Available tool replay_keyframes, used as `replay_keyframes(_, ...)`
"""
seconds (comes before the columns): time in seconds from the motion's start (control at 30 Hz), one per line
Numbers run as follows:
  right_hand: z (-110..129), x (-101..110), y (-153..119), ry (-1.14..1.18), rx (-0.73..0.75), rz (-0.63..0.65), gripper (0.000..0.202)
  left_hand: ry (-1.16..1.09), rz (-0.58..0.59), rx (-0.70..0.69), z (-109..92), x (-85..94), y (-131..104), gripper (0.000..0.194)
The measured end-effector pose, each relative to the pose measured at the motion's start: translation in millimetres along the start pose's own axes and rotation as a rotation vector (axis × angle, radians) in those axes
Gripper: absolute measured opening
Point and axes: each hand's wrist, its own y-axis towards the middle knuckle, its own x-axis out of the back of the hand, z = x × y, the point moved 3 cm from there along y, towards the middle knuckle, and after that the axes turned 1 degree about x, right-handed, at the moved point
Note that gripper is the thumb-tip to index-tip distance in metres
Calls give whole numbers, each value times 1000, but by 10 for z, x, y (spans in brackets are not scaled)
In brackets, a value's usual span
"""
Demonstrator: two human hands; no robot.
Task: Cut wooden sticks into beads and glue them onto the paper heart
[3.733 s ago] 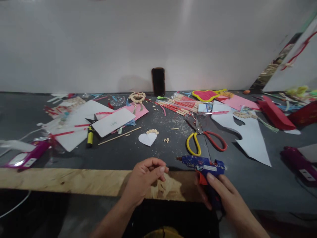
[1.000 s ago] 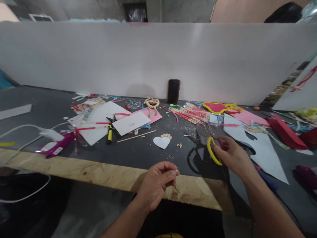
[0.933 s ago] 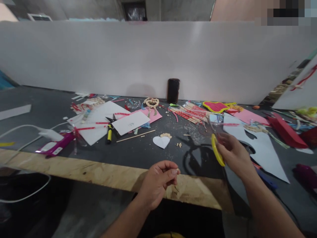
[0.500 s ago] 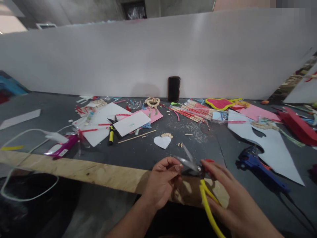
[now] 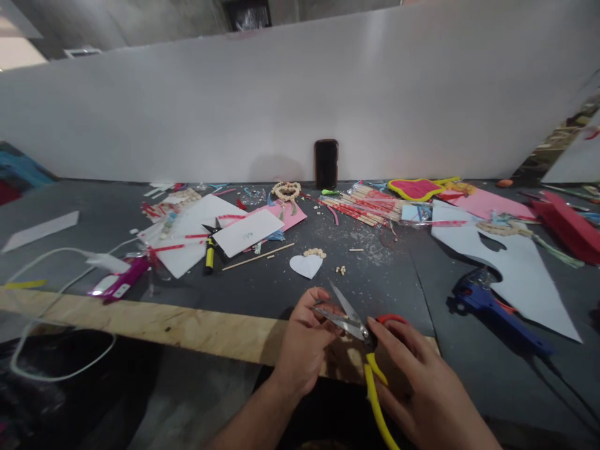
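Observation:
My right hand grips scissors with red and yellow handles, their blades parted and pointing to the upper left. The lower blade lies across the fingertips of my left hand. That hand is closed in a pinch, and whatever it holds is too small and too covered to make out. Beyond the hands lies a white paper heart, with small pale wooden pieces along its upper right edge. A little heap of cut wooden bits rests to its right, in front of the scissors.
A blue glue gun lies at right beside cut white paper. Stick bundles and a phone stand farther back. At left are pliers, a thin stick, a white card and a white cable.
The scissors and my right hand have shifted slightly left and down, bringing the lower blade over my left fingertips. The blades stay parted. The view has tilted a little.

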Motion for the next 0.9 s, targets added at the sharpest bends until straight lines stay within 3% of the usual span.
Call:
replay_keyframes(0.33,-11,-14,-61,-145,77,-61,54,69,-24,-36,42,29,15,37)
replay_keyframes(0.67,52,25,-71,-162,100,-122,37,5,32,-38,53,-12,30,35)
replay_keyframes(0.77,-18,35,-78,-144,39,-118,36,36,51,-33,41,-36,33,32)
replay_keyframes(0.9,-299,43,-4,-305,-174,-91,39,73,63,-45,16,-47,39,23)
